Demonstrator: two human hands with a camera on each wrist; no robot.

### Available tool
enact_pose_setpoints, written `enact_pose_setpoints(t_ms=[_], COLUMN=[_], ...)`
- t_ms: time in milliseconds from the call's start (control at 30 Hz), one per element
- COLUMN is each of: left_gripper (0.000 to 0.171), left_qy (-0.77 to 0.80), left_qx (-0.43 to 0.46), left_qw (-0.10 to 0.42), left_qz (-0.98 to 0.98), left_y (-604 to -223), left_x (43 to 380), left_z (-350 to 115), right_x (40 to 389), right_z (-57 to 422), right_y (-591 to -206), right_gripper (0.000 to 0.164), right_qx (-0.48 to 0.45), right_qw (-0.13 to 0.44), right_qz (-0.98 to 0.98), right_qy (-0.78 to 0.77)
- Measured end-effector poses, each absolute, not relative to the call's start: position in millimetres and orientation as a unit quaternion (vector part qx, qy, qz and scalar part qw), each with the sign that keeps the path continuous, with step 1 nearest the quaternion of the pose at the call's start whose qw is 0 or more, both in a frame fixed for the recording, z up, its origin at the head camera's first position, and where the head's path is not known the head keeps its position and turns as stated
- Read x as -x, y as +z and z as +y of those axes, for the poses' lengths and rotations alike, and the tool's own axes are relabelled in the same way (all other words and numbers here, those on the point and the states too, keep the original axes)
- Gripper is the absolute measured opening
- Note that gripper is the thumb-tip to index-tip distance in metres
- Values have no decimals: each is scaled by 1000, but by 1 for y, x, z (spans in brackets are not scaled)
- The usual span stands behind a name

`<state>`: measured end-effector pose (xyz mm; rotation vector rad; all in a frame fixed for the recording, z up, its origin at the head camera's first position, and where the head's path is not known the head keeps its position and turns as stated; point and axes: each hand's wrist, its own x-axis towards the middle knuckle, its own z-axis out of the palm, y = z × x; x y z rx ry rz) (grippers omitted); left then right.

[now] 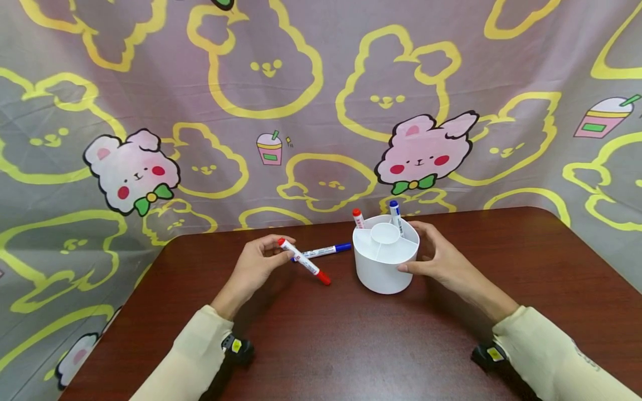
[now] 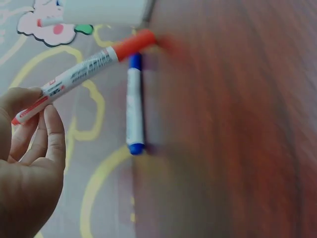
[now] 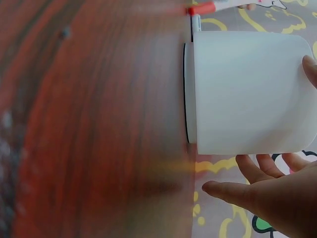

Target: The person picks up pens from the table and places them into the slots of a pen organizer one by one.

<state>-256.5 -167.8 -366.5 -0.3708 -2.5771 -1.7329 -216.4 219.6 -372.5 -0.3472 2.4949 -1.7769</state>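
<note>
Curtain (image 1: 321, 67): patterned, across the upper frame
Table (image 1: 381, 345): brown, lower frame
Holder (image 1: 383, 277): white, right of centre
Right hand (image 1: 441, 256): gripping the holder's right side
Left hand (image 1: 254, 264): left of centre, pinching the red marker (image 1: 304, 261)
Red marker: aslant, mid-frame
Blue marker (image 1: 326, 251): on the table behind
Other markers (image 1: 395, 211): two, inside the holder

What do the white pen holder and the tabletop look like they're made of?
The white pen holder looks like satin plastic, probably molded, with smooth, even walls and thin dividers. The tabletop seems dark reddish wood or wood-look laminate, going by its streaky grain and soft sheen.
</note>
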Motion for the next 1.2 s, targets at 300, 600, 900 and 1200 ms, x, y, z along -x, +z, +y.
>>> enact_pose_setpoints(t_ms=[300,600,900,1200], left_gripper=[30,25,23,23], left_qy=[-615,-713,-740,-756], left_qx=[128,171,167,185], left_qw=[20,10,21,14], left_qz=[-778,-680,-651,-628], left_y=[-339,-318,-312,-308], left_x=[246,233,232,230], left_z=[-154,-140,-133,-117], right_x=[216,216,215,216], right_z=[219,220,220,219], right_y=[-373,-373,-374,-375], right_gripper=[97,99,96,95], right_qx=[114,103,111,116], right_qw=[30,32,34,35], right_qz=[809,817,810,801], right_qy=[-576,-566,-575,-586])
